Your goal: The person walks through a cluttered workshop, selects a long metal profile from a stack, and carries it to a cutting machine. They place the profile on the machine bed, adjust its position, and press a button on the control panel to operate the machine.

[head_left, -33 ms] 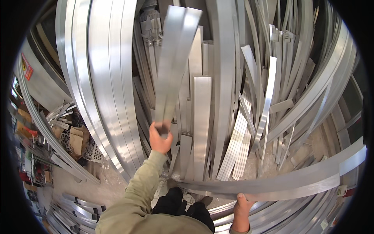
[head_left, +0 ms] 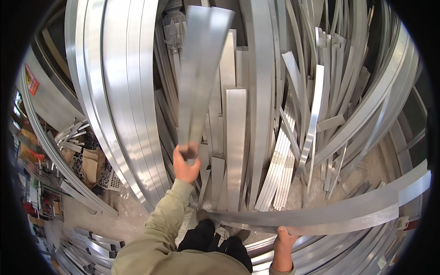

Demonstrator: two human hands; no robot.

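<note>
My left hand (head_left: pixel 186 170) is wrapped round the lower end of a pair of silvery aluminium profiles (head_left: pixel 201 68). They stand up and away from me side by side, slightly blurred, leaning toward the upright stock. My right hand (head_left: pixel 284 240) grips the near edge of a long flat aluminium profile (head_left: pixel 339 214), thumb on top. This profile runs across in front of my legs and out to the right, where a second length (head_left: pixel 415 188) overlaps its end. The fingers under it are hidden.
Wide upright aluminium panels (head_left: pixel 133 91) rise at left. Many profiles lean ahead, among them a shorter rectangular one (head_left: pixel 235 146) and a bundle of thin strips (head_left: pixel 275 183). More lengths lie on the floor at lower left (head_left: pixel 91 247). A white plastic crate (head_left: pixel 111 180) stands beyond.
My left hand and the upright profiles have shifted slightly left. The right hand and its long profile have hardly moved.
</note>
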